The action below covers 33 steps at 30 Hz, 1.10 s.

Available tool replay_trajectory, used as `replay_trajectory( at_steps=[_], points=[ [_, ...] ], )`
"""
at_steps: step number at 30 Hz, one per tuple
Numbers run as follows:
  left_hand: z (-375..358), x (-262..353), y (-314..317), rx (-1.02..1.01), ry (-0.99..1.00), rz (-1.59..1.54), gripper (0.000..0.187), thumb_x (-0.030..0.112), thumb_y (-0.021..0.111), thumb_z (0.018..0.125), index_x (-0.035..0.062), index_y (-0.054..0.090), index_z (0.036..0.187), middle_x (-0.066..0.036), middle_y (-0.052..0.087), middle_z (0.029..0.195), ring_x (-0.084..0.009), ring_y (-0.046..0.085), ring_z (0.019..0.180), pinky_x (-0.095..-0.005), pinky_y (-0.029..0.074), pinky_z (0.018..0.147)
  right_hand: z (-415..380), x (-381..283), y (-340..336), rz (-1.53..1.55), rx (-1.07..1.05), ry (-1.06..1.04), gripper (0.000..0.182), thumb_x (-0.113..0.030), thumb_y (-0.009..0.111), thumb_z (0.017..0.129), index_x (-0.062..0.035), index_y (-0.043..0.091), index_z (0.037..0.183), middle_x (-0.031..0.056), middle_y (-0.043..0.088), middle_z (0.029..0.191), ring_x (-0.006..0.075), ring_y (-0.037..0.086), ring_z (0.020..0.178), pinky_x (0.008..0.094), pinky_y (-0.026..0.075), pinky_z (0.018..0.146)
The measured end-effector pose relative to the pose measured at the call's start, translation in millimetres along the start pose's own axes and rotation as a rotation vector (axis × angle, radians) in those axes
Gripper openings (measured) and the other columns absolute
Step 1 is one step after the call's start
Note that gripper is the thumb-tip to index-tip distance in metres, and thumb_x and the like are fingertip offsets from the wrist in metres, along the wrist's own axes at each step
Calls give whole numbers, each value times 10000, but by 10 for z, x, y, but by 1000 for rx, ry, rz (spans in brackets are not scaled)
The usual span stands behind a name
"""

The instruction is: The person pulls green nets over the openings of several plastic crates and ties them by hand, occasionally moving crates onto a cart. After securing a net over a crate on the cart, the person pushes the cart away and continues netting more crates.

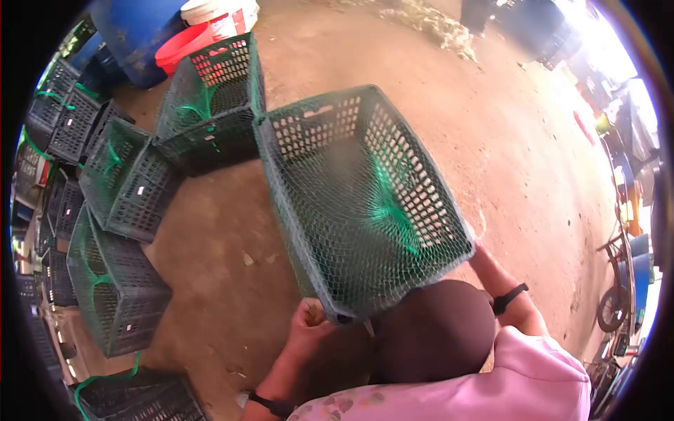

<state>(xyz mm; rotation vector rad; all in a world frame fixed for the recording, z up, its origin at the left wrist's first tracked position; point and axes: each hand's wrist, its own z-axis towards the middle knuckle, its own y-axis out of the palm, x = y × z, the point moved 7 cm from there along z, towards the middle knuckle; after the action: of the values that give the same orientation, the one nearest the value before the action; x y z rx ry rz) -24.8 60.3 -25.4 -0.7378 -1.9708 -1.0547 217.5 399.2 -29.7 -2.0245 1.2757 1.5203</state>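
A black plastic crate [316,151] with slotted walls is tilted in front of my knee, its near end against the leg. Green netting [393,210] stretches over its open top and gathers into a bunch near the middle. My left hand [311,316] is closed beside the crate's near left corner, where netting hangs down the side; what its fingers hold, if anything, is hidden. At the near right corner, my right hand [479,251] reaches behind the crate wall, and its fingers are out of sight.
Net-covered black crates [126,189] stand in a curve on the left, one [210,119] touching the front crate's far corner. Behind them are a red tub [184,48], a white bucket [210,12] and a blue barrel [133,35]. A wheel [612,309] is at right on the dirt floor.
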Motion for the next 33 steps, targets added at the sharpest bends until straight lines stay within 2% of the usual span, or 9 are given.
replay_trajectory(
  at_steps=[4, 8, 12, 15, 18, 22, 23, 26, 33],
  points=[
    [485, 718, -93, 220, -129, -200, 395, 429, 522, 854, 75, 524, 1029, -28, 551, 807, -148, 524, 728, -308, 434, 685, 520, -864, 123, -517, 0, -23, 581, -522, 315, 928, -48, 550, 1168, 85, 629, 1043, 161, 588, 923, 318, 470, 787],
    [1479, 1326, -340, 299, -250, -165, 588, 592, 424, 851, 68, 506, 1105, -90, 587, 977, -221, 532, 853, -404, 409, 756, 1569, -1192, 590, -207, -48, 169, 529, -463, 309, 948, -28, 563, 1109, 78, 632, 901, 150, 593, 802, 294, 502, 668],
    [2079, 1462, -551, 360, -457, -71, 600, 533, 403, 885, 31, 404, 1213, -171, 534, 1013, -291, 536, 837, -463, 442, 725, 2065, -1524, 908, -1008, -217, -179, 546, -504, 334, 926, -32, 562, 1079, 67, 624, 869, 156, 587, 751, 308, 495, 653],
    [2172, 1524, -651, 382, -501, 78, 510, 514, 395, 896, 35, 476, 1054, -115, 534, 787, -251, 499, 647, -433, 428, 599, 2046, -1468, 949, -708, -15, 274, 478, -449, 382, 931, -32, 571, 1068, 72, 602, 797, 164, 578, 707, 311, 491, 671],
    [2178, 1781, -468, 193, -419, 15, 393, 457, 471, 892, 95, 473, 739, 14, 379, 503, -126, 344, 429, -309, 300, 443, 2088, -1418, 897, -544, -67, 321, 415, -406, 458, 917, -25, 583, 1026, 72, 631, 886, 163, 605, 761, 316, 501, 689],
    [2251, 2060, -505, 160, -258, 43, 217, 284, 597, 861, 137, 510, 727, 91, 271, 505, -48, 253, 437, -240, 223, 435, 2040, -1405, 986, -342, -126, 281, 399, -375, 498, 906, -11, 579, 1049, 81, 639, 938, 169, 620, 810, 335, 517, 735],
    [2436, 1985, -675, -10, -166, -2, 171, 276, 605, 856, 140, 539, 777, 80, 388, 545, -64, 358, 465, -250, 302, 453, 1979, -1404, 1033, -324, -124, 266, 397, -370, 496, 908, -11, 579, 1054, 82, 639, 941, 169, 621, 808, 336, 521, 737],
    [2399, 1896, -707, 178, -206, -134, 155, 269, 577, 872, 114, 565, 879, 1, 591, 763, -143, 557, 675, -325, 454, 547, 1932, -1362, 979, -191, -103, 191, 373, -332, 499, 913, -3, 566, 1075, 87, 640, 937, 166, 629, 772, 331, 540, 697],
    [2354, 2078, -412, 32, -471, -177, 420, 513, 478, 877, 96, 484, 831, -4, 435, 636, -59, 288, 396, -185, 202, 340, 1916, -1343, 931, -13, -36, 179, 288, -226, 507, 911, 4, 562, 1077, 102, 642, 925, 169, 635, 721, 316, 553, 653]
  ],
)
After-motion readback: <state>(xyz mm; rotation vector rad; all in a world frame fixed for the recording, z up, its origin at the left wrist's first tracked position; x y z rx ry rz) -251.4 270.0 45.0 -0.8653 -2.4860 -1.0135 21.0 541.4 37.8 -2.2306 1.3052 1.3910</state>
